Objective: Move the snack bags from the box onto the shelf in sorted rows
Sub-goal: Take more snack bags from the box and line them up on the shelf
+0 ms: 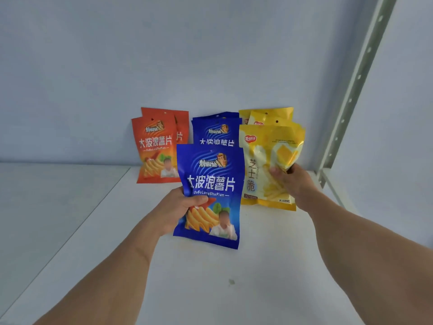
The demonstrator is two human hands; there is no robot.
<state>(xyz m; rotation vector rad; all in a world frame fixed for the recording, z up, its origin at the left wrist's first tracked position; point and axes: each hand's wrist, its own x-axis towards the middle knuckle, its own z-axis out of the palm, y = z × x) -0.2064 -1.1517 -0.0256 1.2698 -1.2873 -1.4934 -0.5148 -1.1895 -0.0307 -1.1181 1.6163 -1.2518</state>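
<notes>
Three rows of snack bags stand against the back wall of the white shelf. Two orange bags lean on the left. Blue bags stand in the middle, yellow bags on the right. My left hand grips a blue bag by its left edge and holds it upright in front of the blue row, above the shelf. My right hand pinches the front yellow bag at its right side; the bag's bottom edge is at the shelf surface.
A perforated metal upright runs along the right side of the shelf. The pale back wall rises behind the bags. A seam divides this shelf board from another on the left. The box is out of view.
</notes>
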